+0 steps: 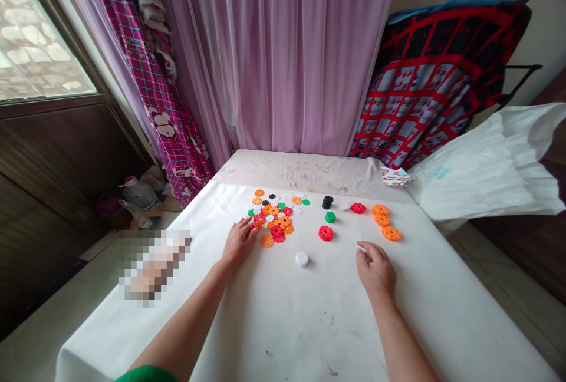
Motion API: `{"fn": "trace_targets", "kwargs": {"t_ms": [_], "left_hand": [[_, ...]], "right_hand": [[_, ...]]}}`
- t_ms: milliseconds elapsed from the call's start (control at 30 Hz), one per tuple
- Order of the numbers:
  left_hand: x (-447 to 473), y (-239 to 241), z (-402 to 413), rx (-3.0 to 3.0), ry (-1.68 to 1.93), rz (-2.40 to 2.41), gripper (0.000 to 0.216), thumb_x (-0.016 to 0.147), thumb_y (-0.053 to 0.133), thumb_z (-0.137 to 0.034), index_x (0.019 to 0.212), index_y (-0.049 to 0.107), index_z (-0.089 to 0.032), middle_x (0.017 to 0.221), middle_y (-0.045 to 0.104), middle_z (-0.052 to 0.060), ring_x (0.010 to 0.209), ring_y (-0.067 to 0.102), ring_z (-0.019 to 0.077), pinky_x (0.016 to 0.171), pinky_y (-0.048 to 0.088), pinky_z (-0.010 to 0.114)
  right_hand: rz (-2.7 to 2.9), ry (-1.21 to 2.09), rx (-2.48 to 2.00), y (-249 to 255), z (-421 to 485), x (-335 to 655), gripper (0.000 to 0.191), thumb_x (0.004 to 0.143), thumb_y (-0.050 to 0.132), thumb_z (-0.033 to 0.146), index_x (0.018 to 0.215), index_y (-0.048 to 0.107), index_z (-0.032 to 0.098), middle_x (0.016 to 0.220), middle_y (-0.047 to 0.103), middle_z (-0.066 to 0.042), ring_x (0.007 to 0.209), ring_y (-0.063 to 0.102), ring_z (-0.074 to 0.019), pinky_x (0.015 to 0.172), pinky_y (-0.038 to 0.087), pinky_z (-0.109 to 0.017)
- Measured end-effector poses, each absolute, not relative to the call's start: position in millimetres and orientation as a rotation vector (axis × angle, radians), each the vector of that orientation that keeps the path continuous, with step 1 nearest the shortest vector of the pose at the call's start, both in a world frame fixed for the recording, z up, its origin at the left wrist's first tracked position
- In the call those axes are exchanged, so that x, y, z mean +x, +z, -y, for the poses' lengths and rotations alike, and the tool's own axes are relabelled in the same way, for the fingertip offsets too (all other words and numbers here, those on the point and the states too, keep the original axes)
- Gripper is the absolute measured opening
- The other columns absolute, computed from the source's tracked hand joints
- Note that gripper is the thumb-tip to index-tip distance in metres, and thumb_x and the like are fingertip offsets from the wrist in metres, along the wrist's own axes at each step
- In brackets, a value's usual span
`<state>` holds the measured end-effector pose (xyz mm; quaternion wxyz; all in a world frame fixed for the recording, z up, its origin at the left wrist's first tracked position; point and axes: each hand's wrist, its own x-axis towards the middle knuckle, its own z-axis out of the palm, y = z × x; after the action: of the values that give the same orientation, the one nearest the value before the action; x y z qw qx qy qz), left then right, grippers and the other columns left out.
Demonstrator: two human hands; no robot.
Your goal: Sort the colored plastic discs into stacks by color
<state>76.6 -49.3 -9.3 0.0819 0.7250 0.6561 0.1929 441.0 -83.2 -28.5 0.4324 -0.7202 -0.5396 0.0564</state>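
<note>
Green sleeve [145, 374] nearest; left hand [241, 240], eleven o'clock, at loose discs [273, 223], grip unclear; right hand [377, 269], one o'clock, loosely open; possible scattering through hurried sweep.

A pixelated patch [152, 267] blurs part of the table [274, 317]. Overlapping discs [277, 231] partly hide one another, and whether the left hand [240, 241] grips one is unclear. The frame's bottom edge cuts off both forearms [186, 317] and a green sleeve [145, 374]; the right edge crops a white sack [490, 164].
</note>
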Motion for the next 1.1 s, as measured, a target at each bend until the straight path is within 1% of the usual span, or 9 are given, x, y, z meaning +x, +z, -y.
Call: {"fn": "trace_targets", "kwargs": {"t_ms": [100,200,333,400,533,667,800,1000,1100], "left_hand": [[67.5,-7.3,63.4,2.14,0.541,-2.011,0.044,0.097,0.034,-0.038,0.132,0.057,-0.028,0.145,0.051,0.006,0.139,0.039,0.0273,0.114,0.028,0.053],[63.1,-6.4,73.1,2.111,0.5,-2.064,0.042,0.097,0.034,-0.037,0.131,0.058,-0.03,0.146,0.051,0.004,0.14,0.038,0.0265,0.115,0.026,0.053],[60.5,-5.4,76.1,2.035,0.464,-2.178,0.048,0.096,0.031,-0.031,0.138,0.052,-0.022,0.149,0.045,0.012,0.141,0.035,0.0304,0.114,0.024,0.057],[60.4,-4.8,76.4,2.033,0.448,-2.186,0.05,0.093,0.036,-0.03,0.141,0.047,-0.021,0.151,0.043,0.012,0.142,0.033,0.0312,0.114,0.023,0.057],[62.2,-4.6,77.5,2.161,0.433,-2.056,0.056,0.089,0.047,-0.037,0.144,0.042,-0.028,0.154,0.038,0.007,0.144,0.029,0.0279,0.117,0.019,0.054],[64.6,-5.2,71.6,2.33,0.456,-1.867,0.046,0.093,0.043,-0.042,0.138,0.05,-0.032,0.151,0.044,0.005,0.144,0.03,0.0278,0.117,0.017,0.057],[65.2,-6.0,62.8,2.303,0.465,-1.831,0.039,0.091,0.049,-0.044,0.127,0.059,-0.032,0.147,0.049,0.005,0.142,0.033,0.029,0.115,0.02,0.06],[70.6,-3.5,59.0,2.313,0.446,-1.811,0.053,0.084,0.057,-0.054,0.131,0.056,-0.029,0.151,0.043,0.008,0.143,0.029,0.0323,0.116,0.018,0.06],[74.5,-3.7,55.4,2.295,0.46,-1.811,0.046,0.084,0.058,-0.052,0.124,0.06,-0.031,0.149,0.045,0.007,0.143,0.03,0.0322,0.115,0.019,0.061]], "right_hand": [[1.376,0.177,-1.791,-29.2,83.1,440.8,0.043,0.074,0.039,0.039,0.093,0.069,0.016,0.102,0.068,-0.014,0.076,0.061,-0.0217,0.071,0.048,-0.033],[1.384,0.2,-1.787,-29.8,83.2,440.6,0.044,0.074,0.038,0.04,0.093,0.069,0.016,0.102,0.068,-0.014,0.076,0.062,-0.0219,0.069,0.047,-0.032],[1.406,0.219,-1.77,-32.2,82.8,441.1,0.043,0.074,0.039,0.04,0.092,0.07,0.016,0.101,0.07,-0.013,0.076,0.062,-0.0217,0.068,0.047,-0.032],[1.413,0.213,-1.765,-34.0,82.3,441.7,0.042,0.074,0.039,0.04,0.091,0.07,0.017,0.1,0.07,-0.012,0.075,0.062,-0.0217,0.067,0.047,-0.032],[1.402,0.202,-1.785,-36.7,81.4,443.0,0.041,0.074,0.04,0.041,0.09,0.07,0.019,0.099,0.071,-0.011,0.075,0.062,-0.0221,0.066,0.047,-0.033],[1.414,0.206,-1.788,-37.7,81.3,444.6,0.04,0.073,0.041,0.042,0.087,0.071,0.02,0.091,0.071,-0.011,0.071,0.061,-0.022,0.063,0.047,-0.032],[1.416,0.198,-1.794,-37.7,82.3,445.6,0.039,0.073,0.042,0.041,0.086,0.071,0.02,0.089,0.07,-0.011,0.068,0.06,-0.0216,0.062,0.046,-0.032],[1.319,0.28,-1.951,-30.5,76.7,439.3,0.039,0.073,0.043,0.04,0.089,0.073,0.021,0.091,0.071,-0.01,0.074,0.062,-0.0233,0.064,0.046,-0.032],[1.234,0.309,-2.019,-26.6,71.2,432.5,0.039,0.075,0.044,0.039,0.092,0.074,0.021,0.088,0.071,-0.01,0.076,0.063,-0.0247,0.064,0.045,-0.033]]}}
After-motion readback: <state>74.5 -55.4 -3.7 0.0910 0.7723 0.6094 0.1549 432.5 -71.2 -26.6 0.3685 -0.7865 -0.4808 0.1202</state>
